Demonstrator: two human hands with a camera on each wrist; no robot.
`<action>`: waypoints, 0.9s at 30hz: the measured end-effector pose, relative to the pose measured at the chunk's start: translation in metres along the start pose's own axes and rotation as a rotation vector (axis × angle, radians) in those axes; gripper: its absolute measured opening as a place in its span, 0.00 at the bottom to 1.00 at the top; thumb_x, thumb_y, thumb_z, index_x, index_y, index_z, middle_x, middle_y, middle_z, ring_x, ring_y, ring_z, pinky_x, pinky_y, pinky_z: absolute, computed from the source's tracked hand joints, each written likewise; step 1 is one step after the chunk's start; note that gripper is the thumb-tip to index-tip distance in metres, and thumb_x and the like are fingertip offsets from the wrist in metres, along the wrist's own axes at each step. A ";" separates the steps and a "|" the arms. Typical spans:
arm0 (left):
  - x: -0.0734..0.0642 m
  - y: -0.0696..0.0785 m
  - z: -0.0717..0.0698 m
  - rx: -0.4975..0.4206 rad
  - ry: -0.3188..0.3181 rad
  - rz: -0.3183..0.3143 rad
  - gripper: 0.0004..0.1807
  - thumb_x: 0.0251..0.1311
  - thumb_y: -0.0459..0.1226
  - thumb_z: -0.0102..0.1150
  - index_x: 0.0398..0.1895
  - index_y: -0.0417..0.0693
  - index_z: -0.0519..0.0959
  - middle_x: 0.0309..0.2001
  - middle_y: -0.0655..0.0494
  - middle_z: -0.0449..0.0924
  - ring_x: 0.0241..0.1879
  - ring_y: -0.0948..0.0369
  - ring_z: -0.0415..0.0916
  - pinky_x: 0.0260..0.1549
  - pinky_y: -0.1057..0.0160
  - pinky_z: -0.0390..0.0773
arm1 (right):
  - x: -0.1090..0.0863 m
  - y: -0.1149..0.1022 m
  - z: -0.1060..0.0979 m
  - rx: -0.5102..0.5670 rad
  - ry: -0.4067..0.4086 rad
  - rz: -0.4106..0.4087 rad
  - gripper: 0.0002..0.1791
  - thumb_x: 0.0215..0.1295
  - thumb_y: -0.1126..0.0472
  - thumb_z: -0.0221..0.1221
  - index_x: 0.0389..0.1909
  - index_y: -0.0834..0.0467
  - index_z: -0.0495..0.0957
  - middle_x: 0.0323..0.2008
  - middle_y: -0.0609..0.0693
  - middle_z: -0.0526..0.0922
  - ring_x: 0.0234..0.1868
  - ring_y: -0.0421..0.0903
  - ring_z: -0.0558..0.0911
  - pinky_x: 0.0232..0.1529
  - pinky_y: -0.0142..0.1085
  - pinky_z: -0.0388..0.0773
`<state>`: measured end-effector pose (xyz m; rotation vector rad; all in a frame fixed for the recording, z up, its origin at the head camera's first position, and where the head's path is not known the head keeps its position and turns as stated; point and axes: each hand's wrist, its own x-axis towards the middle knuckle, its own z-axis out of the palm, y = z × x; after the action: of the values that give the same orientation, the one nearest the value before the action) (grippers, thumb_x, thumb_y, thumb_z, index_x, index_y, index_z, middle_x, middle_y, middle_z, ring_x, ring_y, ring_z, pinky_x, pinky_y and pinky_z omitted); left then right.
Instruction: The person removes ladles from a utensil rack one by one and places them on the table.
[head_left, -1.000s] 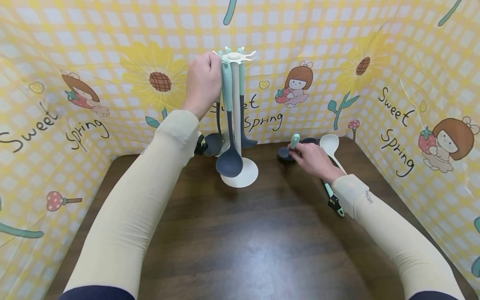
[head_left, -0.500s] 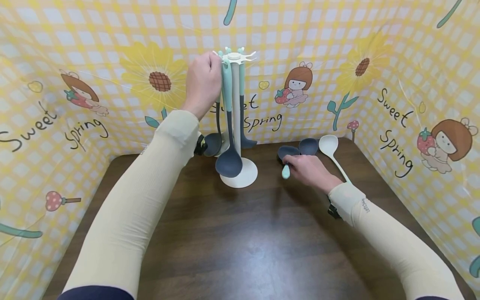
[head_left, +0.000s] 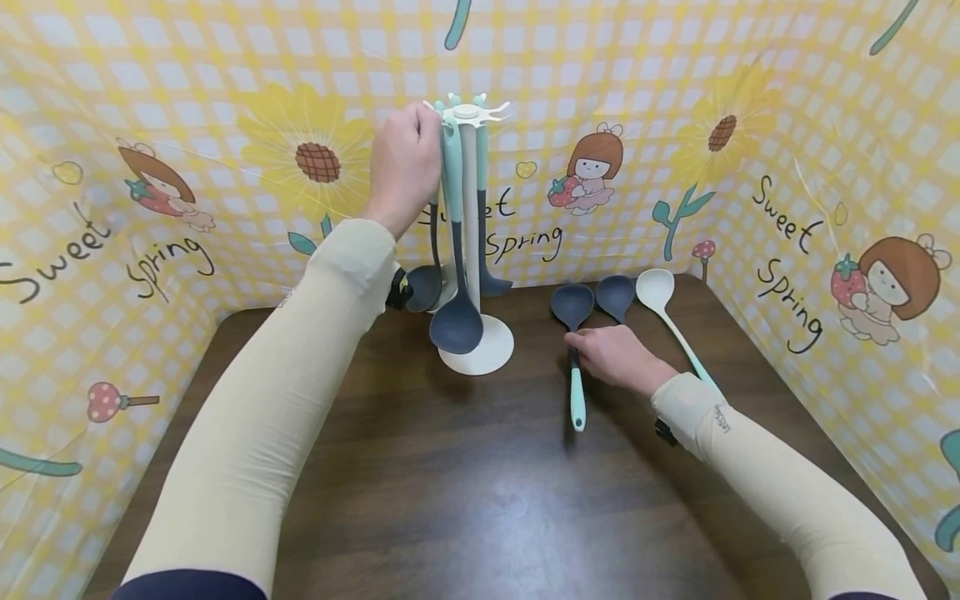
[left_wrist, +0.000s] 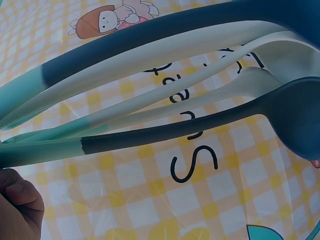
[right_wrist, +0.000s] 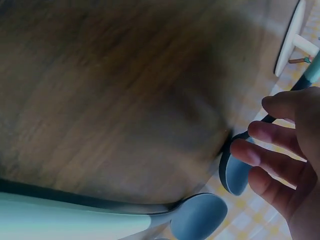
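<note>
A white utensil stand (head_left: pixel 495 354) bears several hanging ladles and spoons with mint handles. At its top left, my left hand (head_left: pixel 407 162) has curled fingers against the handle of a hanging dark ladle (head_left: pixel 424 289); the exact grip is partly hidden. That hand (left_wrist: pixel 20 205) also shows beside the mint handle in the left wrist view. To the right of the stand, my right hand (head_left: pixel 618 357) pinches a dark ladle (head_left: pixel 572 304) by its stem, bowl toward the back and mint handle pointing to the front. In the right wrist view its other fingers (right_wrist: pixel 260 155) spread loosely beside the bowl.
A second dark ladle (head_left: pixel 616 296) lies right of the held one, its handle hidden under my arm. Beyond it lies a white ladle (head_left: pixel 656 288) with a mint handle. Checked yellow cloth (head_left: pixel 637 67) walls in the brown table (head_left: pixel 420 492) at back and sides.
The ladle in my right hand has swung from handle up to lying lengthwise, handle toward the front. My right hand has moved slightly toward the front. My left hand stays put.
</note>
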<state>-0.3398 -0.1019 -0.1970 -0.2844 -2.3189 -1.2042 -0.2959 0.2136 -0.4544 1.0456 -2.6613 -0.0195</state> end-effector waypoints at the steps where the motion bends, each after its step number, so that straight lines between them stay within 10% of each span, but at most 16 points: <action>1: 0.000 0.000 0.000 0.000 0.001 -0.002 0.25 0.78 0.47 0.29 0.20 0.49 0.63 0.19 0.57 0.62 0.18 0.62 0.59 0.18 0.67 0.60 | 0.000 0.000 0.002 -0.013 -0.003 -0.006 0.08 0.59 0.66 0.63 0.34 0.52 0.76 0.25 0.45 0.80 0.21 0.46 0.79 0.19 0.46 0.75; 19: 0.000 0.000 0.000 -0.007 0.011 -0.001 0.25 0.78 0.46 0.31 0.20 0.49 0.63 0.19 0.57 0.62 0.18 0.62 0.59 0.18 0.67 0.60 | -0.005 0.010 0.018 -0.039 -0.049 0.007 0.09 0.58 0.67 0.63 0.36 0.52 0.77 0.25 0.45 0.80 0.22 0.44 0.78 0.19 0.43 0.75; 27: 0.001 -0.001 0.001 -0.006 0.007 -0.002 0.25 0.78 0.47 0.30 0.20 0.49 0.63 0.19 0.56 0.63 0.18 0.62 0.59 0.18 0.67 0.60 | -0.003 0.004 0.015 0.188 -0.158 0.217 0.07 0.68 0.53 0.61 0.43 0.50 0.80 0.27 0.44 0.81 0.24 0.41 0.76 0.24 0.39 0.74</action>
<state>-0.3412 -0.1019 -0.1970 -0.2792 -2.3105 -1.2109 -0.3005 0.2173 -0.4691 0.8315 -2.9537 0.2033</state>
